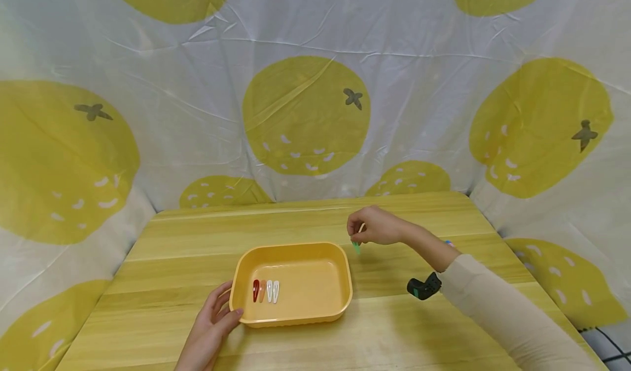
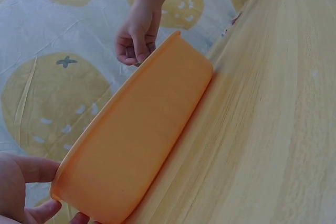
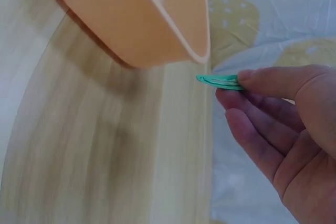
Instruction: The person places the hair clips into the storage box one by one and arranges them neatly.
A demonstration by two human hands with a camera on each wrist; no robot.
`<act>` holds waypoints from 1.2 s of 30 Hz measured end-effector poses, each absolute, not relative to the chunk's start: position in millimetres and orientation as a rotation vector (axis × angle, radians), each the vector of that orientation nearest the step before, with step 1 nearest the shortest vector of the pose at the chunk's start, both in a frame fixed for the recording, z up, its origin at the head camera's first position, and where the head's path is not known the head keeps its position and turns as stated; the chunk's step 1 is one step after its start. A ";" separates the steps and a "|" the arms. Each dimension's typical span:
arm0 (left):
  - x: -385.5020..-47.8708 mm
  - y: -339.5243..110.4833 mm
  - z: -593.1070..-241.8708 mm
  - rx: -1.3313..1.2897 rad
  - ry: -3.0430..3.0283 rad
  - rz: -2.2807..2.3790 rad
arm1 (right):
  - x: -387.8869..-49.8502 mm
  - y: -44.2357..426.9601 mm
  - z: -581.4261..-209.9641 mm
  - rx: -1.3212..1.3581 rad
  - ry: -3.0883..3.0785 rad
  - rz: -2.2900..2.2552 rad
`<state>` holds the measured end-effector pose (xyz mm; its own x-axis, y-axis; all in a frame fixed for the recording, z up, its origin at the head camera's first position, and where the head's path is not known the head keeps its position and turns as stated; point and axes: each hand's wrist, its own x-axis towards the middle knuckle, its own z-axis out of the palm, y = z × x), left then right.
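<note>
A yellow-orange plastic tray stands on the table, its side wall large in the left wrist view. My left hand grips its near left corner, thumb on the rim and fingers outside. On the tray's floor, toward the left, lie a red hair clip, an orange hair clip and two white hair clips, side by side. Beyond the tray's far right corner, my right hand pinches a green hair clip between thumb and fingers, above the table. The clip's rear end is hidden by the thumb.
The wooden table is backed by a hanging cloth with yellow fruit prints. A black device sits by the right sleeve. Behind the right forearm shows a small colourful thing, mostly hidden.
</note>
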<state>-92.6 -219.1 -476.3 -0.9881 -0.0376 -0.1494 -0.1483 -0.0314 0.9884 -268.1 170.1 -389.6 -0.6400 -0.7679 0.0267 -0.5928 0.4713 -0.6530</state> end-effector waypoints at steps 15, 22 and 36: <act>-92.3 -218.9 -476.3 -0.202 2.131 2.184 | -266.8 132.2 -393.8 -1.147 2.291 -1.053; -92.2 -218.4 -476.4 -0.201 2.132 2.189 | -267.5 118.6 -393.9 -1.223 2.294 -0.980; -92.8 -219.2 -475.9 -0.213 2.115 2.185 | -269.7 83.8 -389.6 -1.168 2.202 -0.973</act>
<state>-92.8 -219.2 -475.9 -0.9859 -0.0298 -0.1649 -0.1638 -0.0348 0.9859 -269.7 83.8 -389.6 -0.5324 -0.8436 -0.0692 -0.5170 0.3889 -0.7625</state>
